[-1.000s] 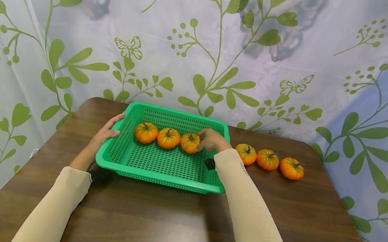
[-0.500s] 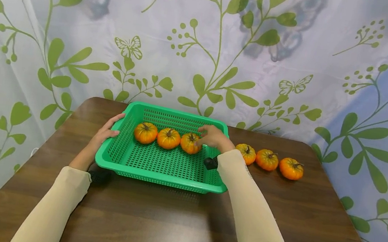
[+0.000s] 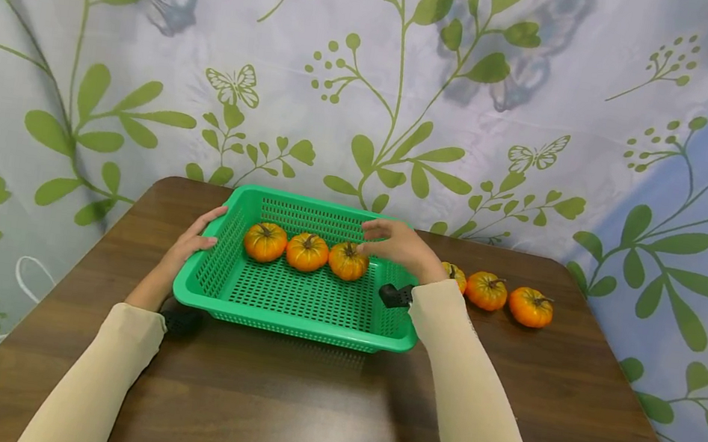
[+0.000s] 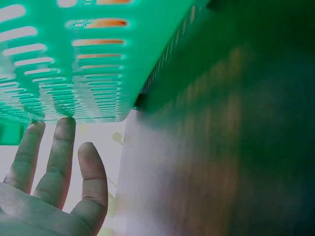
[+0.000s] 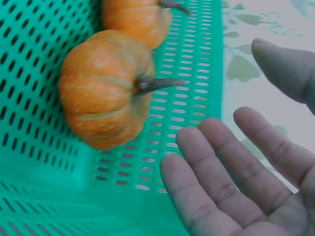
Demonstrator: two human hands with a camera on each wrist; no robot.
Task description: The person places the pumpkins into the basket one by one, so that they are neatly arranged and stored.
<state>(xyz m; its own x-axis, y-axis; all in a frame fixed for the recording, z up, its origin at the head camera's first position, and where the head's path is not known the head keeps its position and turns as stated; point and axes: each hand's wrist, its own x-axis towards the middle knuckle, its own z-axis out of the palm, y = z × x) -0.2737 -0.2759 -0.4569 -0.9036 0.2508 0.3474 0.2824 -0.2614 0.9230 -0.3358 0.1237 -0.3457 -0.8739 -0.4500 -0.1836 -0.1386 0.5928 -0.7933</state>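
A green plastic basket point(image 3: 292, 324) with slotted walls stands on the table, and three small orange pumpkins sit in a row inside it. My left hand point(image 3: 181, 251) rests against the basket's left rim; in the left wrist view its straight fingertips touch the slotted side wall. Over the basket's right end, my right hand point(image 3: 406, 249) holds nothing, its fingers loosely extended beside the rightmost pumpkin point(image 3: 348, 262). In the right wrist view that pumpkin point(image 5: 106, 91) lies apart from the fingers, stem pointing toward them.
To the right of the basket, more pumpkins line up on the brown wooden table point(image 3: 300, 410): one point(image 3: 456, 276) partly hidden by the right wrist, a middle one point(image 3: 487, 292) and an outer one point(image 3: 532, 308). A leaf-patterned curtain point(image 3: 328, 21) hangs behind.
My right hand has let go of the rightmost pumpkin in the basket and drawn up and to the right, its fingers spreading. The left hand stays at the basket rim.
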